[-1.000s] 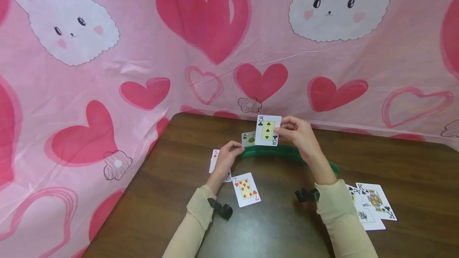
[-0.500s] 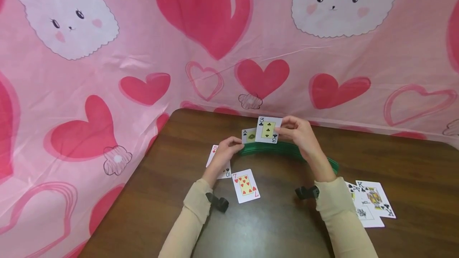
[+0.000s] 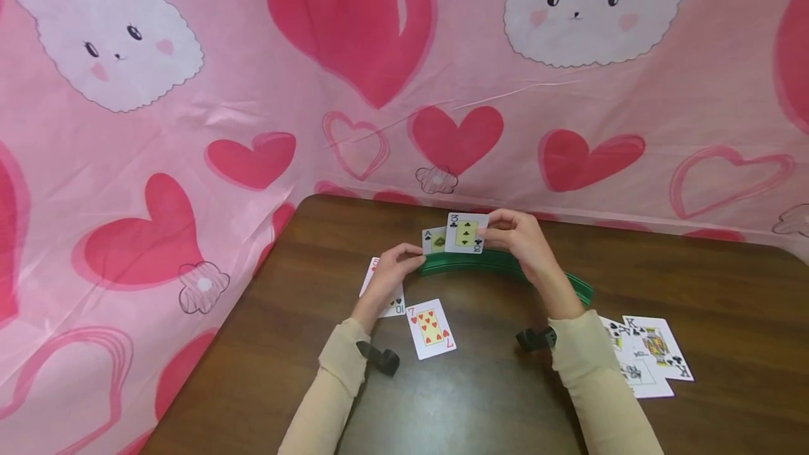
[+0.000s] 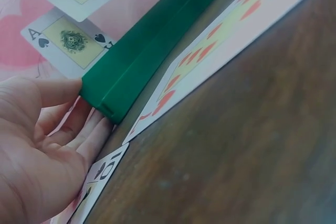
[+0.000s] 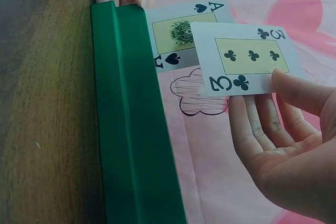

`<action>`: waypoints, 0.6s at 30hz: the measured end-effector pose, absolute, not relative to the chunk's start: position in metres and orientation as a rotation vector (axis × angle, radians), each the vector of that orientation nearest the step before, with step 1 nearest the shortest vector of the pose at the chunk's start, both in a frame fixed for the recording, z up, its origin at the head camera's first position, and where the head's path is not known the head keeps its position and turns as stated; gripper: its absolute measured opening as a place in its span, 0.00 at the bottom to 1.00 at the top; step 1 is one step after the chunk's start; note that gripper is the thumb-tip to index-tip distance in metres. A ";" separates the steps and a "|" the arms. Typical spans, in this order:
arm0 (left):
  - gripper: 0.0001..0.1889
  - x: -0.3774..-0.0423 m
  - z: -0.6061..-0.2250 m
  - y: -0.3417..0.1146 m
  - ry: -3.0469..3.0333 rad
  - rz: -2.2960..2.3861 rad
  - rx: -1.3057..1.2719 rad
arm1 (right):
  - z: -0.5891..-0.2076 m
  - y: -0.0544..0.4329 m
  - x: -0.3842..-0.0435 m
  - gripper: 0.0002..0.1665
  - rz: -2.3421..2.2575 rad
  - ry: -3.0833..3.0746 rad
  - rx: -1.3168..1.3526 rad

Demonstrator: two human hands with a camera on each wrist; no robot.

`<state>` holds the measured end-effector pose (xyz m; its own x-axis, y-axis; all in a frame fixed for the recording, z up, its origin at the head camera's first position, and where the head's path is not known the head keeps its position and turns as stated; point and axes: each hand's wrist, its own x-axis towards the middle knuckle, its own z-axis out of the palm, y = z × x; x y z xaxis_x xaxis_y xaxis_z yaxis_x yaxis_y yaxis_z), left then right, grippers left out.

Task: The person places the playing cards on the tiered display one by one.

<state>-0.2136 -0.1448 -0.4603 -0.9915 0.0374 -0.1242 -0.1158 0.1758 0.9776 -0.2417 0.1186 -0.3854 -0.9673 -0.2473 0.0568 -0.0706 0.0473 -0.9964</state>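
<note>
A curved green card holder [image 3: 470,261] stands on the brown table. My left hand [image 3: 390,272] grips its left end, with the fingertips [image 4: 63,92] right at the corner. The ace of spades [image 4: 73,43] stands upright in the holder beside that hand. Between thumb and fingers, my right hand [image 3: 521,241] pinches the three of clubs [image 5: 252,56] by its edge. This card hangs just above the holder and overlaps part of the ace in the head view.
The seven of hearts [image 3: 432,329] lies face up in front of the holder. Partly under my left wrist are a ten [image 3: 393,304] and a red-marked card [image 3: 369,278]. A king of clubs [image 3: 657,347] overlaps other cards at right. A pink heart-patterned cloth [image 3: 354,34] hangs behind the table.
The three of clubs has come down a little towards the holder in my right hand. My left hand stays at the holder's end.
</note>
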 end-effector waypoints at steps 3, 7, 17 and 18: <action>0.15 -0.214 -0.462 -0.145 2.320 1.946 -0.081 | -0.387 0.118 -0.242 0.17 -2.051 2.178 -0.333; 0.15 -0.214 -0.464 -0.145 2.322 1.956 -0.077 | -0.389 0.117 -0.241 0.16 -2.042 2.180 -0.334; 0.15 -0.214 -0.464 -0.145 2.318 1.968 -0.089 | -0.393 0.113 -0.243 0.17 -1.967 2.247 -0.342; 0.15 -0.214 -0.464 -0.145 2.320 1.968 -0.087 | -0.394 0.113 -0.244 0.16 -1.964 2.250 -0.343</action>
